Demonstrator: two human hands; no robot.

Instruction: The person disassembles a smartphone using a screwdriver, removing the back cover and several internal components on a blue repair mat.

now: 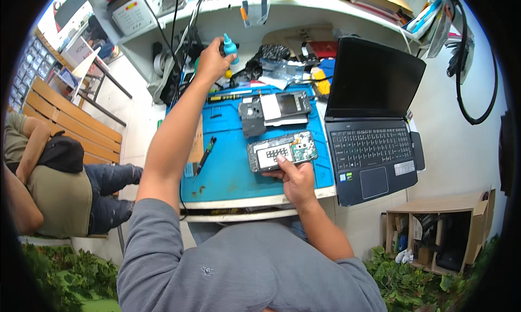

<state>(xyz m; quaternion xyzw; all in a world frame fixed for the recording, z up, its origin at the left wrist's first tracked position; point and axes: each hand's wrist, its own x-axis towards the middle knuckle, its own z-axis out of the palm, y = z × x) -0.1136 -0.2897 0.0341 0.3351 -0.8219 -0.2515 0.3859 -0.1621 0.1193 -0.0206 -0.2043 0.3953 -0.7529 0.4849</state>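
Note:
My left hand (213, 62) reaches to the back of the bench, its fingers closed round a small blue squeeze bottle (229, 47) with a pointed tip. Over the blue work mat (233, 173), my right hand (297, 180) grips an opened smartphone (281, 152), thumb on top and fingers beneath. Its white battery and green circuit board lie exposed. Just beyond it are dark phone parts (252, 116) and another phone (285, 105) lying on the mat. A screwdriver (206, 154) rests on the mat's left side.
An open laptop (374, 122) with a dark screen stands at the right. Plastic bags (282, 70) and loose items crowd the bench's back, under a shelf (304, 13) with papers. Cables (175, 40) hang at the back left. At far left a person (54, 176) sits on a wooden bench (81, 119).

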